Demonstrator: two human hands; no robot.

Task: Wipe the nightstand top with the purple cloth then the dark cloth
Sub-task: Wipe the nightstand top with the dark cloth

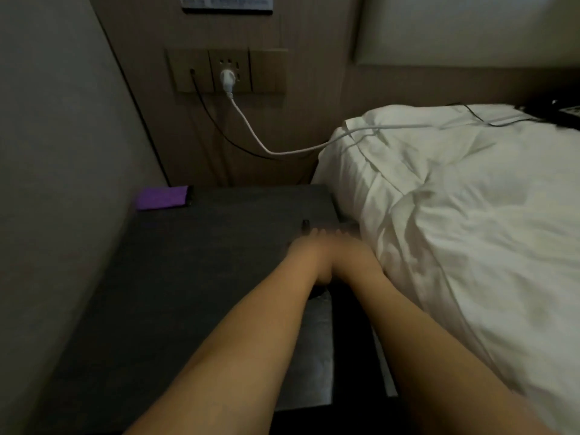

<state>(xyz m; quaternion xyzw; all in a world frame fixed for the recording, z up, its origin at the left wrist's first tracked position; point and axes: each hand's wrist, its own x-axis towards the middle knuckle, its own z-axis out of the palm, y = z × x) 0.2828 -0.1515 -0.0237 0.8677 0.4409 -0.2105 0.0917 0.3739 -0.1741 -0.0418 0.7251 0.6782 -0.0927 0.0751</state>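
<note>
Head view. Dark counter [175, 277] (nightstand top) sits in a corner: grey wall [56, 183] tight along its left edge, wood panel [314, 105] along the back edge, bed with white duvet [455, 230] just beside the right edge. Front edge faces the camera, with a dark gap between it and the bed lower right. Most of the top is bare, so open room across the middle and left.

Purple cloth [161, 197] lies folded at the back-left corner of the counter, against the wall, well apart from both hands. Dark cloth: cannot pick it out against the dark top; only a small dark bit shows under the wrists.

Left hand [309, 254] and right hand [342, 249] are close together near the right edge of the counter, touching or overlapping, fingers pointing toward the back. Both blurred. Fingers look extended rather than fisted, but how far open and what they press or hold cannot be told.

Socket plate [227, 72] on the panel holds a white plug [226, 77]; white cable [282, 152] runs onto the bed. Black cable [216, 127] hangs beside it.
</note>
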